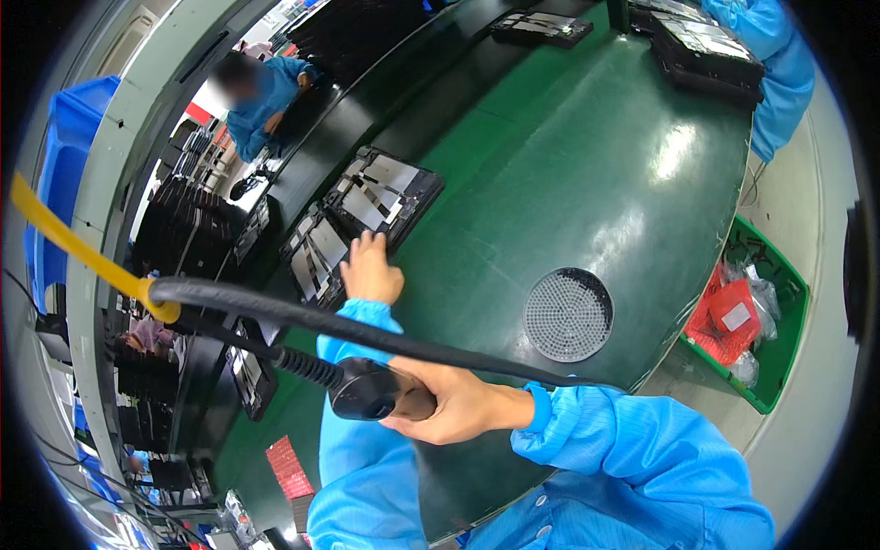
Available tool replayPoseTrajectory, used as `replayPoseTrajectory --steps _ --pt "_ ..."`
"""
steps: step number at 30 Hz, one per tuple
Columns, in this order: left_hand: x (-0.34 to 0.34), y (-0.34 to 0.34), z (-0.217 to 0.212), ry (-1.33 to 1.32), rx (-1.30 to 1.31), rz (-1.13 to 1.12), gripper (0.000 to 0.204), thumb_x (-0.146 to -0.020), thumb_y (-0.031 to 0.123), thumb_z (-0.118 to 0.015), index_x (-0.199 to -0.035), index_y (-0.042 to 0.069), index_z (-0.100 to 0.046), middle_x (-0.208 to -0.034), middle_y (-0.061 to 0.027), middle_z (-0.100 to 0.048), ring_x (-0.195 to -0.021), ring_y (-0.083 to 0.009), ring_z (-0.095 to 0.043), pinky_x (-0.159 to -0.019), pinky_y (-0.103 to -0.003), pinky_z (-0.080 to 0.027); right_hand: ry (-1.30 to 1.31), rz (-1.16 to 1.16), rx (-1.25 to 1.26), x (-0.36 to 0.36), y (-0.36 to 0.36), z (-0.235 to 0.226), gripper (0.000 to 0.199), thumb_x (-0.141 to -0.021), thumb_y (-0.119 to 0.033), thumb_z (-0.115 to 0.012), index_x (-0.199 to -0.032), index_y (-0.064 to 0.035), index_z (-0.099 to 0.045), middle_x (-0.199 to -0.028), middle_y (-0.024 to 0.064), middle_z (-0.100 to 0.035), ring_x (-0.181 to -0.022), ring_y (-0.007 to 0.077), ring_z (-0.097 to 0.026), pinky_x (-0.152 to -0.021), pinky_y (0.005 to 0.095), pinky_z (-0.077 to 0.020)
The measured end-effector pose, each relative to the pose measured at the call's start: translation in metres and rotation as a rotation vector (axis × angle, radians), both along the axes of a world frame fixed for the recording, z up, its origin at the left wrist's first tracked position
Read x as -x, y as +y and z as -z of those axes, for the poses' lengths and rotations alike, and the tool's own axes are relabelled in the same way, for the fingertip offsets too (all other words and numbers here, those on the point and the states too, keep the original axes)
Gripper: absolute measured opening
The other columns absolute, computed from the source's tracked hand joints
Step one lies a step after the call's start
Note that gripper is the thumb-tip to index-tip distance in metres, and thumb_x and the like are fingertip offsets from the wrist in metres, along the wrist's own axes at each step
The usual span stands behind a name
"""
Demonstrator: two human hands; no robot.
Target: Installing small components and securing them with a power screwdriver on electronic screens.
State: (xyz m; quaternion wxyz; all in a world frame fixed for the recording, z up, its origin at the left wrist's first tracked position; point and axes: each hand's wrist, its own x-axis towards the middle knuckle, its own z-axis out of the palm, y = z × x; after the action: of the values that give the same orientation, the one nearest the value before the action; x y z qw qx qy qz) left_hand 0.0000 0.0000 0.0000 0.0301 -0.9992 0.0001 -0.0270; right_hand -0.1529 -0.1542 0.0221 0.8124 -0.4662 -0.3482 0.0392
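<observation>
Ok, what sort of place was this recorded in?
Most likely an electronics assembly or repair workshop: flat devices with exposed innards lie along a long green worktop, the right hand holds a corded tool, and a co-worker wears similar blue workwear.

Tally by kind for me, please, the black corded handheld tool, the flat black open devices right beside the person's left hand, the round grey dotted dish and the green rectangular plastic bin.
Black corded handheld tool in the right hand: 1
Flat black open devices beside the left hand: 2
Round grey dotted dish: 1
Green rectangular plastic bin: 1
Total: 5
</observation>
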Motion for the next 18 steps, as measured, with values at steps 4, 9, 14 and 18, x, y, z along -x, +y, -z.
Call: replayPoseTrajectory --steps 4,9,14,18 --pt "0.02 0.064 -0.014 -0.119 -0.175 0.043 0.072 -0.064 0.003 -0.062 -0.133 0.008 -0.043 -0.141 -0.0134 -0.04 -0.133 -0.0299 -0.034 -0.102 -0.058 -0.032 -0.038 0.013 0.013 0.003 0.003 -0.006 0.032 -0.076 -0.004 -0.068 -0.103 -0.0001 -0.053 -0.069 0.0128 -0.059 -0.057 0.0191 -0.059 -0.052 0.0295 -0.043" --pt "0.028 0.133 0.0 0.095 -0.155 -0.105 0.082 -0.061 0.002 -0.066 -0.137 0.012 -0.037 -0.141 -0.016 -0.039 -0.128 -0.0345 -0.041 -0.101 -0.055 -0.037 -0.07 -0.002 -0.005 0.0 -0.001 -0.003 0.029 -0.076 -0.001 -0.068 -0.099 0.0004 -0.051 -0.063 0.0082 -0.054 -0.049 0.0194 -0.053 -0.046 0.03 -0.0374" --pt "0.017 0.176 0.014 -0.224 -0.125 0.102 0.071 -0.061 0.0 -0.058 -0.13 0.001 -0.045 -0.132 -0.021 -0.05 -0.122 -0.0343 -0.048 -0.1 -0.042 -0.041 -0.088 0.049 0.019 -0.003 -0.005 -0.003 0.029 -0.076 -0.002 -0.067 -0.101 -0.0013 -0.052 -0.062 0.0075 -0.052 -0.049 0.0189 -0.05 -0.047 0.0308 -0.0371" --pt "0.024 0.138 -0.014 -0.45 -0.135 -0.156 0.047 -0.06 0.003 -0.053 -0.106 0.001 -0.064 -0.097 -0.0232 -0.066 -0.088 -0.0426 -0.063 -0.081 -0.047 -0.05 -0.095 0.148 0.063 -0.013 -0.002 0.007 0.029 -0.076 -0.004 -0.067 -0.101 -0.0022 -0.053 -0.062 0.0089 -0.055 -0.051 0.0206 -0.054 -0.049 0.0327 -0.0401"
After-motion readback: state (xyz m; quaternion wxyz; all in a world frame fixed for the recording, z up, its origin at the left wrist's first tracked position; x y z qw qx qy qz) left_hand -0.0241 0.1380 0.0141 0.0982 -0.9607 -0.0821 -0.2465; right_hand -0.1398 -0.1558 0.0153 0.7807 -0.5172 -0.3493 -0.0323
